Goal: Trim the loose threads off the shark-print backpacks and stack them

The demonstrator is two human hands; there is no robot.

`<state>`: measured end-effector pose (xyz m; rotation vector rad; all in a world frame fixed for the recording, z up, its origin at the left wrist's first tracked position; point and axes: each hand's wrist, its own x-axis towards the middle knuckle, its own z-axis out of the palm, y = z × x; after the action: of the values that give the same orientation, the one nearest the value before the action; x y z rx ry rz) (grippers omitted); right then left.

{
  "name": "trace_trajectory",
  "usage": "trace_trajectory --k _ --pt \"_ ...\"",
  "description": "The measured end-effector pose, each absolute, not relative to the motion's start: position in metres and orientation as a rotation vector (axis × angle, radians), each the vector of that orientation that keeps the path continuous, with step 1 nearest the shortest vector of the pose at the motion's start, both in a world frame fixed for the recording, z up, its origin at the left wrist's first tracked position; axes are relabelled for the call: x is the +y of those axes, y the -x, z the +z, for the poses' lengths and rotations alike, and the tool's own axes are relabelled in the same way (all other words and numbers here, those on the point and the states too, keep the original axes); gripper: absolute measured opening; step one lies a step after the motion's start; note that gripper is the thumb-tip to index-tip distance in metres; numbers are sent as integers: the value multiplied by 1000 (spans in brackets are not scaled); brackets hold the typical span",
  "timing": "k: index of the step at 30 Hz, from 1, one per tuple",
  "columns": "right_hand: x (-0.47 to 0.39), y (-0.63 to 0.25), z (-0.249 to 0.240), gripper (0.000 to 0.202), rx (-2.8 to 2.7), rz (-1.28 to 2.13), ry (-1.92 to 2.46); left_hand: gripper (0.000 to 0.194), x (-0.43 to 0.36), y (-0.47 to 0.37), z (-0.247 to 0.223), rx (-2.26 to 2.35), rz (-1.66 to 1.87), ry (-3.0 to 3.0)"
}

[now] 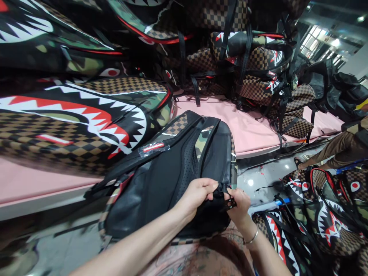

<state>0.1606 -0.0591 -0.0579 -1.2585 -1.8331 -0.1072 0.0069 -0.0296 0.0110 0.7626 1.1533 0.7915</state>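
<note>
A backpack (161, 180) with a black padded back panel, camouflage and brown checker trim lies back-up, half on the pink table edge and half over my lap. My left hand (198, 193) pinches the black strap end at the backpack's near right corner. My right hand (240, 201), a thin bracelet on its wrist, grips a small black buckle with a tag at the same strap end. The two hands almost touch. A small clear bag with a red label (152, 147) hangs on the backpack's side.
Backpacks with shark-mouth prints (71, 119) are piled on the pink table (253, 130) at left and at the back. More of them (324, 214) lie on the floor at right. Another person's leg in brown trousers (330, 149) is at the right edge.
</note>
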Motion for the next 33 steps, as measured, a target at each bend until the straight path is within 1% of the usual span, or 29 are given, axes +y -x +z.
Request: trace_trajectory --k 3,7,9,15,19,22,25,28,33 --pt "-58 -167 -50 12 -1869 -21 1171 19 -41 -6 15 1040 909 -566" --pt "-65 -174 -44 21 -1912 251 1053 22 -48 -7 17 988 986 -475" --pt "-71 -176 -43 21 -1893 371 1079 21 -51 -11 16 998 1020 -503" --pt "-79 -181 -34 8 -1673 701 1258 22 -56 -26 11 980 997 -576" --pt "-76 -192 -22 17 -1577 876 1329 21 -60 -28 7 1046 1076 -700" --pt "-75 -200 -11 18 -1646 844 1376 13 -61 -26 6 1129 1138 -896" --pt "-76 -202 -1 17 -1778 734 1388 5 -60 -25 8 1181 1172 -1063" --pt "-75 -200 10 16 -1871 675 1382 5 -59 -24 11 1202 1177 -1157" --pt "-73 -198 26 16 -1986 644 1386 10 -60 -24 14 1215 1175 -1309"
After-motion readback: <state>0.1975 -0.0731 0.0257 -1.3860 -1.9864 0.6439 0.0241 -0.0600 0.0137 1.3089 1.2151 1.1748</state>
